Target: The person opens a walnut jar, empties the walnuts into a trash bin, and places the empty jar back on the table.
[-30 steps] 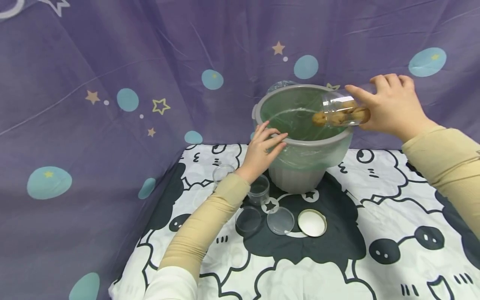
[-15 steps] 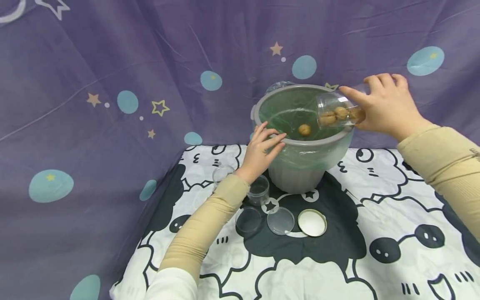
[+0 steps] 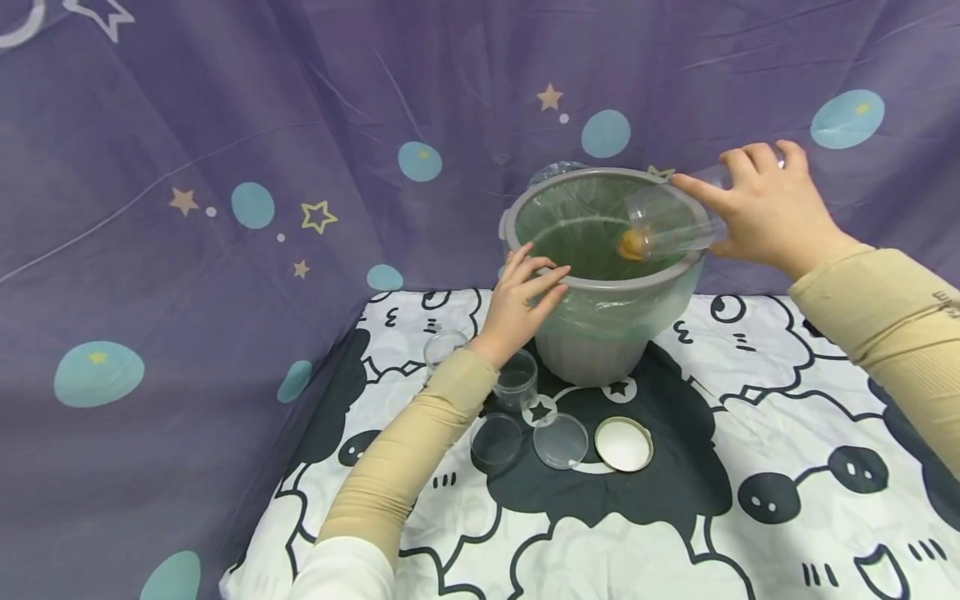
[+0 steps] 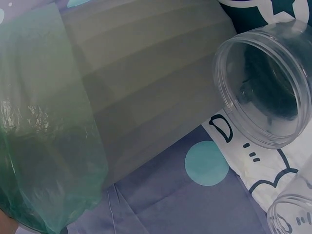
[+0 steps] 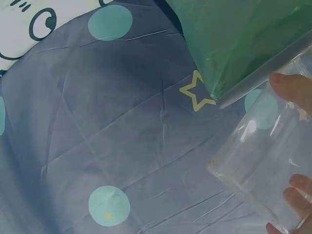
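Observation:
My right hand (image 3: pixel 776 204) grips a clear plastic jar (image 3: pixel 675 218), tipped with its mouth over the right side of a grey trash can (image 3: pixel 592 350). One brown walnut (image 3: pixel 632 245) shows at the jar's mouth, above the can's green bag liner (image 3: pixel 592 312). In the right wrist view the jar's clear base end (image 5: pixel 243 161) has no walnuts in it. With thumb outside and fingers over the rim, my left hand (image 3: pixel 517 304) holds the can's near left edge.
Two open clear jars, one nearer the can (image 3: pixel 516 379) and one behind my left wrist (image 3: pixel 444 343), stand on the sheep-print cloth (image 3: pixel 600 558). Two clear lids (image 3: pixel 561 442) and a white-lined lid (image 3: pixel 624 444) lie in front. A purple curtain (image 3: pixel 300 108) hangs behind.
Walnuts have dropped from the jar into the can, leaving one at its mouth. My right hand has moved slightly left with the jar. The left hand stays at the rim.

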Motion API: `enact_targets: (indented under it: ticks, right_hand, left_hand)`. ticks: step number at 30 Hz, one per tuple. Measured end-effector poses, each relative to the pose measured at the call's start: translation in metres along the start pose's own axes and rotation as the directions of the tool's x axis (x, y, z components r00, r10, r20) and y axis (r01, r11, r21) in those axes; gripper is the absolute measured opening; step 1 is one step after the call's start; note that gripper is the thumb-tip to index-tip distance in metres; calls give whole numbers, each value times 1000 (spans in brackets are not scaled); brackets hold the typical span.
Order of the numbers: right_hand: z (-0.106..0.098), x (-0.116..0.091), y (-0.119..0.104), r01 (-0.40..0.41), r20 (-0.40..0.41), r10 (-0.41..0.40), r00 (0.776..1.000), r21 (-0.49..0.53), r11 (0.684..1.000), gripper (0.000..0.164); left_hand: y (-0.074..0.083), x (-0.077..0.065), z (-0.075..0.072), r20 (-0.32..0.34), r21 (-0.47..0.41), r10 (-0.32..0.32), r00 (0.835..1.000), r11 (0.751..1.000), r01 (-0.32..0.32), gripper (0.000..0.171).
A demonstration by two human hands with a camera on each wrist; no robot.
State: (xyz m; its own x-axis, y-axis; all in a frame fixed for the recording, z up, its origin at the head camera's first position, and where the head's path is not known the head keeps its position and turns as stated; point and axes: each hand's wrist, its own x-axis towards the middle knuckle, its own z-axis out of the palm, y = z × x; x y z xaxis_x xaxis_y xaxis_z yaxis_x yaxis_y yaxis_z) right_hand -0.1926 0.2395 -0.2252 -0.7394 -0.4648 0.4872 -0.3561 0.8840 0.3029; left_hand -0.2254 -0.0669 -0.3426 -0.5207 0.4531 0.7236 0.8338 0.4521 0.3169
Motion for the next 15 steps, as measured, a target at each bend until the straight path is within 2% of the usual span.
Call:
enact_targets:
  ticks: [6,9,12,15]
  right_hand:
    - [-1,-2,3,-70,35,68,997,57,996,88]
    - [0,-7,5,-119,36,116,993,89,989,94]
    - [3,-13,7,-193,32,191,981,151,969,99]
    - [6,-20,8,-280,41,278,960,224,933,103]
  left_hand:
    - [-1,0,1,-3,-7,-6,1000,1000,5,27]
    - [-1,0,1,-5,-8,-5,1000,1000,5,27]
    - [-1,-1,2,-11,-8,0,1000,1000,0,26]
    - [-1,-1,3,-16,-5,5,1000,1000,-6,26]
